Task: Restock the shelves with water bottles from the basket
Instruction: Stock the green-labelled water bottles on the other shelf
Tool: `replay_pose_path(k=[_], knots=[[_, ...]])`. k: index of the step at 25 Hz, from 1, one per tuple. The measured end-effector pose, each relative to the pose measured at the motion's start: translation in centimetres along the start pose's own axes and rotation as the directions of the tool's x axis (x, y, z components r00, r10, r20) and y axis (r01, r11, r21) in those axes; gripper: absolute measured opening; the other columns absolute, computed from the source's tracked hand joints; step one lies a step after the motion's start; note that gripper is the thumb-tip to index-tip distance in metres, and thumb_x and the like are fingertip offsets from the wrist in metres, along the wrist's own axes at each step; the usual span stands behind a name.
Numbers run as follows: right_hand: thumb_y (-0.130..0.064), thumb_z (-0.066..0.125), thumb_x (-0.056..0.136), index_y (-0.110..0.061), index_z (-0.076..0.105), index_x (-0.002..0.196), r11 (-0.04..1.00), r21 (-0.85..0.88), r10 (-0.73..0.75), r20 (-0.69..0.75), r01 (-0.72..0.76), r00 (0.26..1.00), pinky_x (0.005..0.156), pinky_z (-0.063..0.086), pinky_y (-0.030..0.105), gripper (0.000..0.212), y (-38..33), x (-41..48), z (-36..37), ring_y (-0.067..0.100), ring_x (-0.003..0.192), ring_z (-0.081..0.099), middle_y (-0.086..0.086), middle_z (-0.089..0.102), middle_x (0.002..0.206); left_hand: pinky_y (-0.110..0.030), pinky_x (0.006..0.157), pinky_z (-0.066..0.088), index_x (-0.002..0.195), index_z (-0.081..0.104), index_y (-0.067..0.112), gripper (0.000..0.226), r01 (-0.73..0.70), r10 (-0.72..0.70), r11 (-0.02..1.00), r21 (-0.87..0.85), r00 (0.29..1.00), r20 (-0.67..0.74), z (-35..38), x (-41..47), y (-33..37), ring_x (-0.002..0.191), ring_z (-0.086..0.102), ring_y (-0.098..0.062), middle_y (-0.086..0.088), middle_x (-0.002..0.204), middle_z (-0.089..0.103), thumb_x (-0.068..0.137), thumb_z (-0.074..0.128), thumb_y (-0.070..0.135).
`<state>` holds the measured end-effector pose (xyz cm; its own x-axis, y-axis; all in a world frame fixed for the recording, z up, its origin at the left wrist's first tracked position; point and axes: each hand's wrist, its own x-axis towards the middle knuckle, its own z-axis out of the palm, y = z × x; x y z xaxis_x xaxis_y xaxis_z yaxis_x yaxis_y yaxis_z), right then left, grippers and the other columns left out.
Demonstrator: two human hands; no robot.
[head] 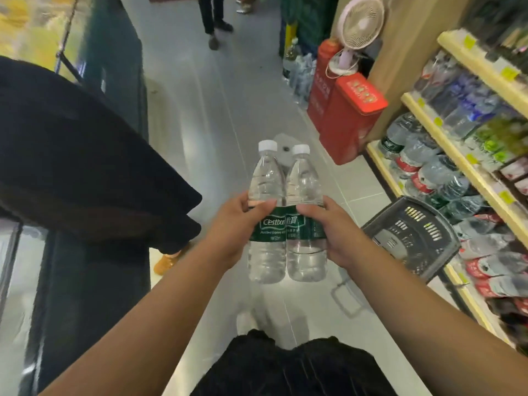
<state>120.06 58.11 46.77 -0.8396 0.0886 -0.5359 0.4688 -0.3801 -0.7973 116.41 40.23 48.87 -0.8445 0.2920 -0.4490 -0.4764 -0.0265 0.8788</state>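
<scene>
Two water bottles are held upright, touching: left hand (233, 225) grasps the left bottle (265, 181), right hand (338, 232) grasps the right bottle (304, 184). Basket (414, 230) sits just right of the right hand, before stocked shelves (454, 141); red boxes (350, 121) ahead.

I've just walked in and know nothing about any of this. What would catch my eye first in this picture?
In mid-frame the left hand and right hand each grip a clear, green-labelled water bottle, with the left bottle and right bottle upright side by side. To the right, a dark basket sits low beside shelves packed with bottled water. Further up the aisle, a pink fan tops red boxes.
</scene>
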Motion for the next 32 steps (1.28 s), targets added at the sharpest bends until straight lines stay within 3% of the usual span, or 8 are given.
replay_pose_path(k=[3, 7, 15, 19, 23, 25, 30, 32], knots=[[-0.012, 0.067, 0.084, -0.011, 0.060, 0.106, 0.995, 0.090, -0.043, -0.097, 0.052, 0.994, 0.067, 0.058, 0.042, 0.024, -2.6, 2.9, 0.1, 0.025, 0.078, 0.070, 0.011, 0.071, 0.093, -0.040, 0.082, 0.056, 0.115, 0.063, 0.010, 0.026, 0.029, -0.033, 0.999, 0.032, 0.993, 0.115, 0.4, 5.4, 3.5, 0.093, 0.071, -0.027, -0.011, 0.102, 0.074, 0.091, 0.062, 0.019], [-0.017, 0.065, 0.087, -0.007, 0.060, 0.106, 0.977, 0.186, -0.064, -0.236, 0.109, 0.970, 0.066, 0.057, 0.039, 0.022, -5.6, 6.0, -2.2, 0.026, 0.078, 0.070, 0.012, 0.071, 0.092, -0.034, 0.075, 0.057, 0.114, 0.062, 0.011, 0.022, 0.063, -0.080, 0.996, 0.071, 0.958, 0.276, 3.9, 11.7, 6.3, 0.089, 0.072, -0.023, -0.009, 0.098, 0.074, 0.093, 0.058, 0.019], [-0.040, 0.074, 0.071, -0.007, 0.057, 0.120, 0.962, 0.218, -0.074, -0.372, 0.164, 0.925, 0.092, 0.048, 0.061, 0.061, -13.7, 15.0, -12.0, 0.040, 0.104, 0.066, 0.020, 0.068, 0.113, -0.029, 0.069, 0.057, 0.115, 0.063, 0.015, 0.023, 0.051, -0.113, 0.987, 0.150, 0.892, 0.438, 16.0, 25.6, 10.0, 0.089, 0.073, -0.020, -0.006, 0.099, 0.075, 0.093, 0.060, 0.021], [-0.031, 0.070, 0.082, -0.006, 0.058, 0.118, 0.946, 0.261, -0.094, -0.344, 0.191, 0.934, 0.092, 0.050, 0.058, 0.046, -20.2, 19.5, -17.6, 0.039, 0.102, 0.066, 0.022, 0.068, 0.112, -0.036, 0.077, 0.057, 0.115, 0.062, 0.011, 0.024, 0.081, -0.147, 0.984, 0.157, 0.870, 0.471, 22.4, 33.1, 13.0, 0.091, 0.072, -0.025, -0.010, 0.100, 0.075, 0.093, 0.060, 0.019], [-0.022, 0.059, 0.091, -0.012, 0.065, 0.096, 0.934, 0.256, -0.151, -0.351, 0.250, 0.924, 0.086, 0.054, 0.048, 0.013, -26.3, 23.5, -21.6, 0.028, 0.086, 0.070, 0.014, 0.073, 0.094, -0.032, 0.068, 0.060, 0.102, 0.065, 0.010, 0.013, 0.097, -0.158, 0.984, 0.147, 0.856, 0.492, 27.6, 39.8, 16.4, 0.074, 0.072, -0.018, -0.006, 0.081, 0.075, 0.093, 0.059, 0.016], [-0.021, 0.056, 0.094, -0.012, 0.063, 0.097, 0.934, 0.262, -0.139, -0.361, 0.244, 0.922, 0.082, 0.056, 0.046, 0.012, -28.6, 26.0, -23.5, 0.026, 0.083, 0.070, 0.011, 0.073, 0.091, -0.027, 0.062, 0.059, 0.101, 0.065, 0.011, 0.011, 0.097, -0.168, 0.981, 0.165, 0.853, 0.494, 29.6, 43.1, 17.8, 0.070, 0.072, -0.015, -0.005, 0.081, 0.075, 0.094, 0.058, 0.016], [-0.021, 0.063, 0.089, -0.003, 0.061, 0.112, 0.924, 0.301, -0.082, -0.447, 0.236, 0.891, 0.077, 0.057, 0.046, 0.029, -33.5, 34.0, -27.5, 0.033, 0.088, 0.068, 0.019, 0.069, 0.100, -0.042, 0.082, 0.057, 0.118, 0.062, 0.007, 0.028, 0.119, -0.222, 0.969, 0.217, 0.808, 0.546, 34.6, 53.4, 20.5, 0.091, 0.070, -0.028, -0.017, 0.106, 0.072, 0.092, 0.061, 0.018], [-0.021, 0.068, 0.083, -0.004, 0.063, 0.112, 0.927, 0.261, -0.105, -0.515, 0.271, 0.851, 0.084, 0.054, 0.049, 0.034, -35.4, 37.1, -29.3, 0.036, 0.093, 0.068, 0.019, 0.070, 0.102, -0.036, 0.072, 0.058, 0.118, 0.062, 0.011, 0.028, 0.103, -0.233, 0.962, 0.252, 0.790, 0.567, 37.0, 57.7, 21.7, 0.087, 0.072, -0.025, -0.013, 0.102, 0.074, 0.091, 0.062, 0.019]])
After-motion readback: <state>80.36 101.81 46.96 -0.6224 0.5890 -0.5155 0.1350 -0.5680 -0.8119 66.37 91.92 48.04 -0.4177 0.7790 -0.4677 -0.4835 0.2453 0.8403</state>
